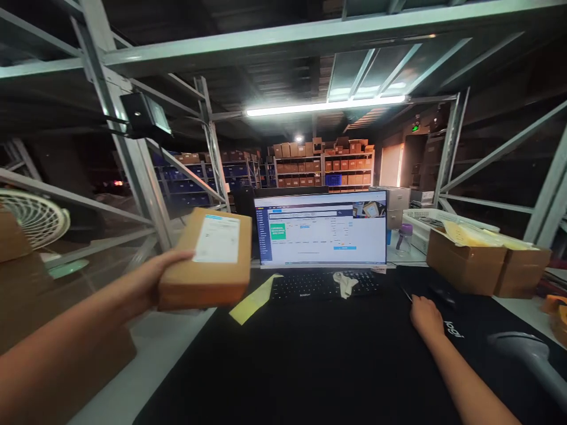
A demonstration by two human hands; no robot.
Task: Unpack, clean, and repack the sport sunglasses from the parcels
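The cardboard box (206, 274) is held up left of the frame's centre, label (217, 239) upward. The left hand (153, 276) grasps its left side, thumb on top. The step in hand appears to be presenting the labelled face; moving the box on would call for keeping that one-handed hold level. Right of centre, the right hand (427, 316) rests near a mouse (443, 296); whether it grips the thin dark stick (404, 291) at its fingers, I cannot tell. Print on the label and monitor (310, 248) is too small to read; the black mat (283, 360) shows "logi" at lower right.
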